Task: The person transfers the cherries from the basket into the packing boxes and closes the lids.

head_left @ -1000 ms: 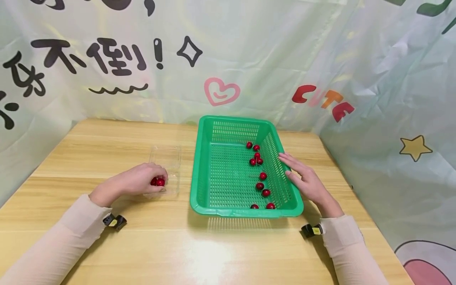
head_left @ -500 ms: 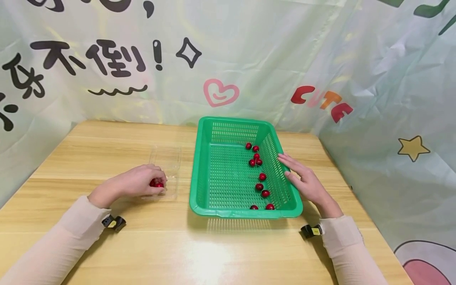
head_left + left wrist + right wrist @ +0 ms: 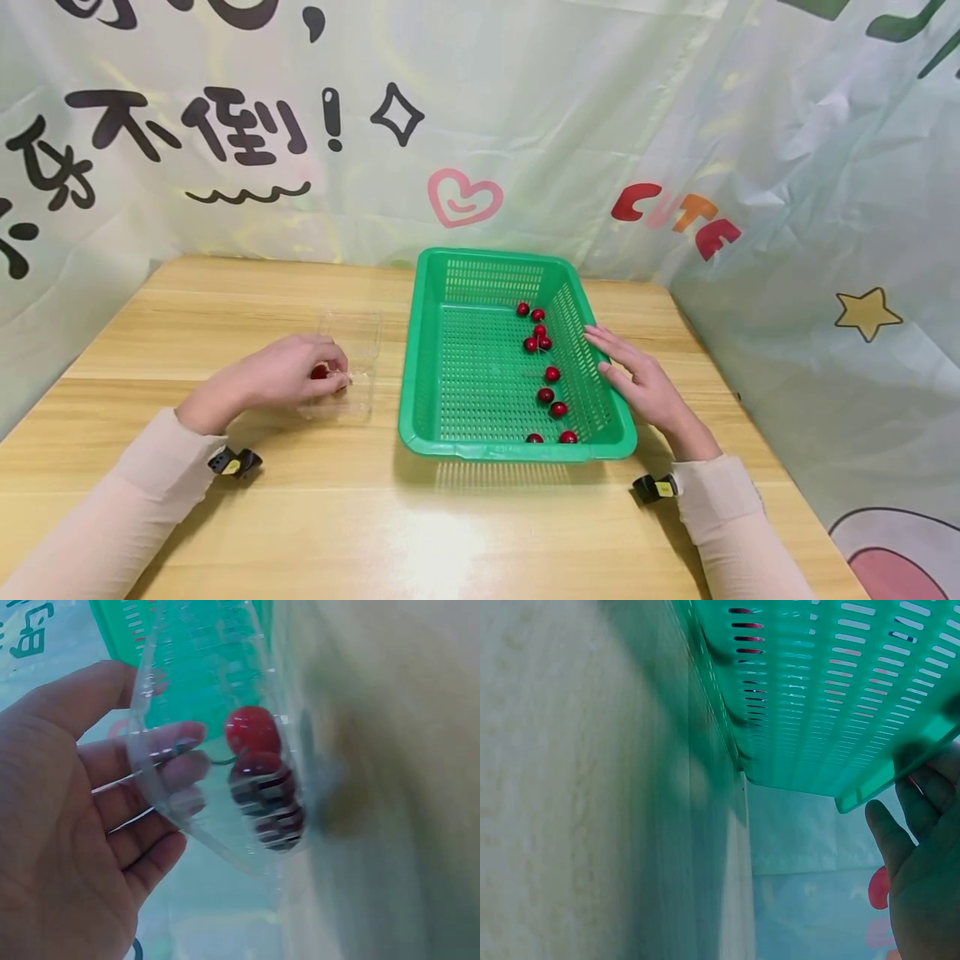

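Note:
My left hand reaches over a clear plastic box on the table's left side. In the left wrist view, its thumb and fingers stand apart at the box wall, loosely bent, beside red cherries lying in the box. A thin stem runs from the cherries toward the fingertips. Back of the hand hides most of the cherries in the head view. My right hand rests with extended fingers on the right rim of a green plastic basket. Several cherries lie along the right side of its floor.
The clear lid of the box stands open behind it. Wood-grain table extends in front of box and basket. A printed cloth hangs behind the table and along its sides.
My left hand dipped into the box with the cherries and has come up slightly, with its fingers now apart from them. My right hand stays on the basket rim.

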Action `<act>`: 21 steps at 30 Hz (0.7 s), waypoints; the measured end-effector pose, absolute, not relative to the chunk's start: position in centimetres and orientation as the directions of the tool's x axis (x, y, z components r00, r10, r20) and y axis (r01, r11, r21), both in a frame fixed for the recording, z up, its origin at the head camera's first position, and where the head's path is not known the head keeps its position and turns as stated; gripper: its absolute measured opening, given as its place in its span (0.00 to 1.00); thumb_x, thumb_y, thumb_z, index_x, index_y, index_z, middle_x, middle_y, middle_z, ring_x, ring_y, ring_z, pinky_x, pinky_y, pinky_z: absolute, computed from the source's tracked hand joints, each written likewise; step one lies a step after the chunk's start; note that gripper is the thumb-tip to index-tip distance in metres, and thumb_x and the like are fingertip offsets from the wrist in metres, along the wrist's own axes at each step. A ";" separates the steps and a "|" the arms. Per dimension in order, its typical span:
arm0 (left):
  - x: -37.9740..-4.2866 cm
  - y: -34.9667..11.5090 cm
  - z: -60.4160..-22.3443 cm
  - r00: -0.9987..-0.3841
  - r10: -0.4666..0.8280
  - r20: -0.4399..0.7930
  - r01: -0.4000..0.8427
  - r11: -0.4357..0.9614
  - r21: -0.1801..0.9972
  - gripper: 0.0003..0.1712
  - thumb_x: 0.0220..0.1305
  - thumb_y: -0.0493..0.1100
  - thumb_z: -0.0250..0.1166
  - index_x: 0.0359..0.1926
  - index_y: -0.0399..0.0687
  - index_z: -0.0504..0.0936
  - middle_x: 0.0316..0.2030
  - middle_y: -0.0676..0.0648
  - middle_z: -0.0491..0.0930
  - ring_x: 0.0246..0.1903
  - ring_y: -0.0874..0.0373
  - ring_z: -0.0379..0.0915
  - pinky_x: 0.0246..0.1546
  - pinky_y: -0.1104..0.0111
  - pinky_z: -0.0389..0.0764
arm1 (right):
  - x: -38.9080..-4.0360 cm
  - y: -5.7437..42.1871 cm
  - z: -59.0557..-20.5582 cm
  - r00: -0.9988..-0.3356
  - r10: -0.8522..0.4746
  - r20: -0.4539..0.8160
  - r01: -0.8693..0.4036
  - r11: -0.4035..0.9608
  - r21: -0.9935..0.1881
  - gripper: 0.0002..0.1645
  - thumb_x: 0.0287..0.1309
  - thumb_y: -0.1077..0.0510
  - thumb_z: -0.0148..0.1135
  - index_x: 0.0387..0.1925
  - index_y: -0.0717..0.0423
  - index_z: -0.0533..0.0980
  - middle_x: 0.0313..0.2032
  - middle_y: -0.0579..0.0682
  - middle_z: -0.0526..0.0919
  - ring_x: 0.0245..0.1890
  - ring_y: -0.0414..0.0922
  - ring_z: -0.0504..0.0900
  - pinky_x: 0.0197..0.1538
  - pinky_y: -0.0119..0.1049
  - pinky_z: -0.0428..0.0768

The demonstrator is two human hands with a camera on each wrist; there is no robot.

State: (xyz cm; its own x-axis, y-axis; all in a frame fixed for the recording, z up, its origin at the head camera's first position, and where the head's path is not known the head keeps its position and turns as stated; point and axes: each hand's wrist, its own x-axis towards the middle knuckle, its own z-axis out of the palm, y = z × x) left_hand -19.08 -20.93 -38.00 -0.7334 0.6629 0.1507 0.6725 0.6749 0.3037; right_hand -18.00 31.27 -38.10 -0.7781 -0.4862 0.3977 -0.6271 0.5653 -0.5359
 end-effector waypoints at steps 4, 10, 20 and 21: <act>-19.4 -20.5 -37.1 -0.717 0.667 0.203 0.696 0.665 0.271 0.09 0.64 0.47 0.67 0.41 0.47 0.83 0.38 0.51 0.80 0.38 0.54 0.75 0.43 0.57 0.76 | -18.0 31.4 -38.2 -0.781 -0.484 0.395 -0.624 0.568 -0.537 0.29 0.68 0.65 0.54 0.69 0.57 0.67 0.70 0.53 0.64 0.71 0.57 0.57 0.69 0.28 0.53; -19.7 -19.2 -35.5 -0.688 0.681 0.252 0.726 0.646 0.235 0.14 0.66 0.50 0.64 0.45 0.46 0.81 0.41 0.49 0.80 0.43 0.51 0.74 0.48 0.54 0.73 | -18.0 31.4 -38.2 -0.786 -0.481 0.389 -0.618 0.581 -0.529 0.28 0.68 0.64 0.54 0.69 0.56 0.67 0.70 0.53 0.64 0.72 0.55 0.57 0.69 0.30 0.53; -20.4 -16.3 -33.2 -0.688 0.689 0.229 0.726 0.655 0.208 0.26 0.70 0.57 0.57 0.57 0.42 0.76 0.50 0.45 0.77 0.51 0.47 0.71 0.55 0.50 0.69 | -18.0 31.3 -38.2 -0.783 -0.482 0.394 -0.622 0.576 -0.531 0.28 0.68 0.64 0.54 0.69 0.56 0.67 0.70 0.52 0.64 0.71 0.56 0.57 0.69 0.28 0.53; -20.5 -16.0 -33.0 -0.684 0.691 0.233 0.729 0.652 0.206 0.27 0.71 0.57 0.56 0.57 0.42 0.75 0.51 0.45 0.77 0.52 0.47 0.71 0.55 0.50 0.69 | -18.0 31.3 -38.1 -0.781 -0.483 0.396 -0.624 0.574 -0.530 0.28 0.68 0.64 0.54 0.69 0.56 0.67 0.70 0.52 0.64 0.71 0.56 0.57 0.69 0.28 0.53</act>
